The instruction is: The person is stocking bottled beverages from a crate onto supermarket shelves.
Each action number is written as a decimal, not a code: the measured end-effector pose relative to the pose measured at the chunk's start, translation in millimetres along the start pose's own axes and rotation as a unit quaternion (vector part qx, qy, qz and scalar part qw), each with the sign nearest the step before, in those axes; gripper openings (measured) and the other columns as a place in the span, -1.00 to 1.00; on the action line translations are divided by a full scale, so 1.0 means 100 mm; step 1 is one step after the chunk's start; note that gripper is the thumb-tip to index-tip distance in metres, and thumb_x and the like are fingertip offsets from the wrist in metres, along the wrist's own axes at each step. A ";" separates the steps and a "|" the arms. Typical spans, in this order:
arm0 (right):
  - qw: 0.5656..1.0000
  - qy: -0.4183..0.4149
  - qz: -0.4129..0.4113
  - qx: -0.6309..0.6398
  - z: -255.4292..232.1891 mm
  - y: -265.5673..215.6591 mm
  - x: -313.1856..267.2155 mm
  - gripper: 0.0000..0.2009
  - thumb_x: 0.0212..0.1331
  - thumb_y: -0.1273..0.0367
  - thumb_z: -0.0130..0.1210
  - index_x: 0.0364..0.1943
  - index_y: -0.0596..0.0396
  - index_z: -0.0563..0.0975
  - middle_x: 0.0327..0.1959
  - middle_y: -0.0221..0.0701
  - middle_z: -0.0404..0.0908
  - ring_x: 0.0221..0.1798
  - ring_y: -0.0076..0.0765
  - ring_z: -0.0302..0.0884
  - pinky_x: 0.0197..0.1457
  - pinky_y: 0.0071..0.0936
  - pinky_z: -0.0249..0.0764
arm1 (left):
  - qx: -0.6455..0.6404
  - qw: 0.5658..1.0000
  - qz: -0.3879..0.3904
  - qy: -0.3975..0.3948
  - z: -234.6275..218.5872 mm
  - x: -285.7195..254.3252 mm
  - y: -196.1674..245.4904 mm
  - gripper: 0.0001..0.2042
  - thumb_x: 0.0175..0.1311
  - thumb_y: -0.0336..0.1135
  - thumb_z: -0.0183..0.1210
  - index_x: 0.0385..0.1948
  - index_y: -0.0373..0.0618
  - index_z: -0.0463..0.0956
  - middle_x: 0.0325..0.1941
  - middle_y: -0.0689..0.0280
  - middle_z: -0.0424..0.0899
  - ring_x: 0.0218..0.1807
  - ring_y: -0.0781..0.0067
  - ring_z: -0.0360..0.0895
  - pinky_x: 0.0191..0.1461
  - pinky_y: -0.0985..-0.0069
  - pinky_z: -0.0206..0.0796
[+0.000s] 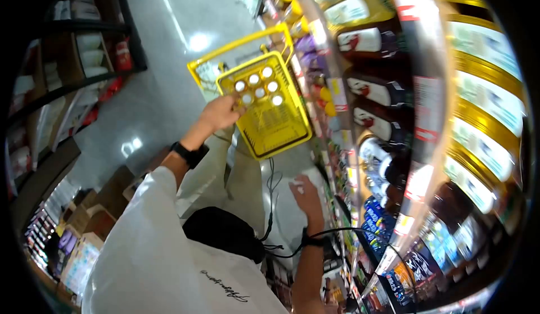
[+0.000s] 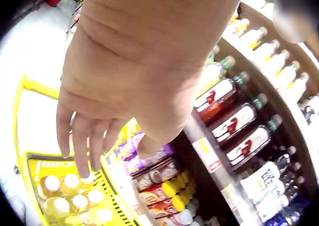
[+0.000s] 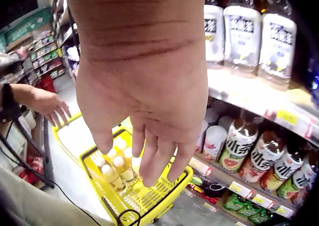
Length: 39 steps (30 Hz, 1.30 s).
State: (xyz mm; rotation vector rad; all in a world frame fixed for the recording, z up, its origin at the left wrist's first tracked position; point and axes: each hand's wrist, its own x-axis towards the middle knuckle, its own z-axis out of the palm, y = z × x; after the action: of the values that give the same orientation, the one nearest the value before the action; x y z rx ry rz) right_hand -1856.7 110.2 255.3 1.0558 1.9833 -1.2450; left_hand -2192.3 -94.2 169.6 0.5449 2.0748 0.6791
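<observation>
Several bottles with white caps [image 1: 254,79] [image 2: 62,206] [image 3: 118,161] stand grouped at one end of a yellow basket [image 1: 286,139] [image 3: 172,186]. My left hand [image 1: 222,113] [image 2: 124,81] [image 3: 47,102] hangs by that end, fingers loosely extended and holding nothing visible; in the left wrist view a fingertip overlaps a cap, and contact cannot be told. My right hand [image 1: 308,197] [image 3: 144,91] is apart from the basket in the head view, between it and my body on the shelf side. Its fingers hang relaxed with nothing visible in them.
A shelf of dark bottles [image 1: 368,39] [image 2: 234,126] and gold-lidded jars [image 1: 485,50] runs along the right. Lower shelves hold drinks with fruit labels [image 3: 238,146]. Shelving [image 1: 84,27] and cardboard boxes [image 1: 101,221] line the left. A black cable [image 1: 349,229] crosses near my right forearm.
</observation>
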 end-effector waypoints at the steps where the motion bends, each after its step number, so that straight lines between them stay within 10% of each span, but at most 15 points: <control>1: 0.999 -0.016 -0.025 -0.042 0.03 0.05 0.26 -0.50 0.28 0.22 0.26 0.22 0.17 0.45 0.02 -0.09 0.63 0.00 -0.01 0.65 0.03 -0.22 0.56 | -0.061 0.998 0.014 0.013 0.13 0.14 -0.12 -0.58 0.36 -0.12 0.19 0.08 -0.28 0.49 -0.16 0.03 0.72 -0.20 0.02 0.70 -0.13 0.22 0.49; 6: 0.961 0.048 -0.197 -0.190 0.40 0.40 1.79 -0.37 0.26 0.18 0.28 0.34 0.13 0.35 0.01 -0.05 0.64 0.03 0.03 0.65 0.11 -0.19 0.55 | -0.128 0.992 0.003 -0.005 0.74 0.61 -0.45 -0.56 0.35 -0.12 0.17 0.14 -0.23 0.48 -0.11 0.03 0.73 -0.11 -0.01 0.70 -0.02 0.19 0.51; 10: 0.997 0.058 -0.053 -0.024 0.62 -0.24 2.76 -0.24 0.24 0.21 0.30 0.47 0.00 0.17 0.04 -0.03 0.62 0.12 0.12 0.61 0.17 -0.11 0.52 | -0.136 0.989 -0.044 -0.034 1.01 0.76 -0.57 -0.59 0.34 -0.16 0.19 0.10 -0.24 0.51 -0.14 0.05 0.75 -0.11 0.02 0.71 -0.02 0.22 0.51; 13: 0.971 0.163 -0.116 -0.133 1.01 -0.10 3.22 -0.32 0.23 0.23 0.30 0.41 -0.06 0.26 0.01 -0.06 0.64 0.02 0.10 0.64 0.05 -0.07 0.55 | -0.162 0.985 -0.048 -0.027 1.21 0.80 -0.67 -0.64 0.36 -0.19 0.21 0.03 -0.28 0.52 -0.19 0.13 0.74 -0.26 0.22 0.68 -0.13 0.33 0.53; 20: 0.973 0.197 -0.087 -0.079 1.08 -0.07 3.25 -0.62 0.16 0.19 0.37 0.00 -0.06 0.52 -0.37 -0.23 0.69 -0.29 0.00 0.70 -0.22 -0.08 0.54 | -0.192 0.973 -0.102 -0.082 1.48 0.65 -0.86 -0.59 0.23 -0.17 0.29 0.05 -0.21 0.55 -0.15 0.06 0.74 -0.14 0.05 0.70 -0.02 0.27 0.53; 23: 0.969 0.191 -0.148 -0.041 0.99 -0.05 2.81 -0.61 0.04 0.14 0.47 -0.20 0.00 0.53 -0.58 -0.34 0.61 -0.56 -0.22 0.59 -0.46 -0.28 0.49 | -0.187 0.981 -0.043 -0.033 1.55 0.64 -0.89 -0.51 0.12 -0.19 0.39 0.10 -0.13 0.54 -0.07 0.05 0.72 -0.09 0.07 0.69 0.00 0.27 0.53; 25: 0.962 0.179 -0.163 -0.129 0.77 -0.48 2.31 -0.62 0.01 0.26 0.55 -0.26 0.13 0.55 -0.50 -0.45 0.65 -0.54 -0.71 0.45 -0.48 -0.61 0.43 | -0.065 0.987 0.102 0.108 1.49 0.61 -0.74 -0.38 0.00 -0.22 0.49 0.19 -0.04 0.51 0.01 0.07 0.69 -0.04 0.06 0.68 0.06 0.27 0.52; 29: 0.961 0.148 -0.233 -0.003 0.53 -0.85 1.91 -0.64 0.08 0.19 0.47 -0.35 0.11 0.52 -0.65 -0.48 0.52 -0.63 -0.67 0.43 -0.53 -0.52 0.42 | -0.097 0.957 0.250 0.111 1.38 0.58 -0.59 -0.40 0.00 -0.22 0.53 0.14 -0.05 0.51 -0.05 0.17 0.70 -0.06 0.18 0.68 0.09 0.35 0.51; 31: 0.958 0.036 -0.120 0.259 0.44 -0.81 1.96 -0.70 0.24 0.21 0.35 -0.23 0.17 0.57 -0.54 -0.43 0.57 -0.50 -0.72 0.46 -0.42 -0.61 0.43 | -0.322 0.931 0.108 -0.130 1.28 0.44 -0.55 -0.40 0.01 -0.20 0.54 0.14 -0.09 0.51 -0.01 0.26 0.71 -0.01 0.25 0.68 0.13 0.37 0.49; 34: 0.926 -0.030 -0.061 0.371 0.51 -0.69 2.57 -0.70 0.33 0.21 0.27 -0.05 0.14 0.59 -0.54 -0.38 0.55 -0.45 -0.56 0.51 -0.33 -0.58 0.44 | -0.519 0.839 -0.012 -0.161 1.29 0.31 -0.61 -0.43 0.07 -0.21 0.52 0.12 -0.15 0.51 0.02 0.30 0.71 0.02 0.36 0.67 0.12 0.40 0.49; 36: 0.991 0.091 -0.076 -0.062 0.69 -0.97 2.95 -0.60 0.28 0.20 0.28 0.14 0.01 0.53 -0.45 -0.31 0.55 -0.40 -0.24 0.61 -0.30 -0.35 0.53 | -0.537 0.828 -0.055 -0.152 1.27 0.27 -0.69 -0.48 0.17 -0.22 0.46 0.12 -0.21 0.49 -0.04 0.29 0.72 -0.03 0.42 0.69 0.06 0.42 0.52; 37: 0.992 0.087 -0.075 -0.060 0.78 -0.92 3.15 -0.60 0.28 0.20 0.28 0.14 0.01 0.53 -0.45 -0.31 0.55 -0.40 -0.24 0.61 -0.30 -0.35 0.53 | -0.568 0.803 -0.100 -0.153 1.21 0.26 -0.72 -0.49 0.19 -0.20 0.46 0.11 -0.21 0.51 -0.04 0.31 0.72 -0.05 0.49 0.67 0.05 0.45 0.52; 39: 0.900 0.150 -0.218 -0.347 0.91 -0.70 3.52 -0.49 0.22 0.27 0.29 0.26 -0.11 0.44 -0.25 -0.18 0.55 -0.28 0.07 0.65 -0.25 -0.09 0.59 | -0.584 0.788 -0.126 -0.149 1.14 0.24 -0.85 -0.55 0.27 -0.17 0.40 0.09 -0.20 0.53 -0.08 0.33 0.72 -0.11 0.58 0.66 0.00 0.51 0.52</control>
State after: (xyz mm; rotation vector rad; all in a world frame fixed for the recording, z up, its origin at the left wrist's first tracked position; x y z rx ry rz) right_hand -2098.2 122.2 -25.8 0.4678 2.7038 -0.4623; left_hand -2120.4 -114.1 45.9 -0.3305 1.0542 1.4067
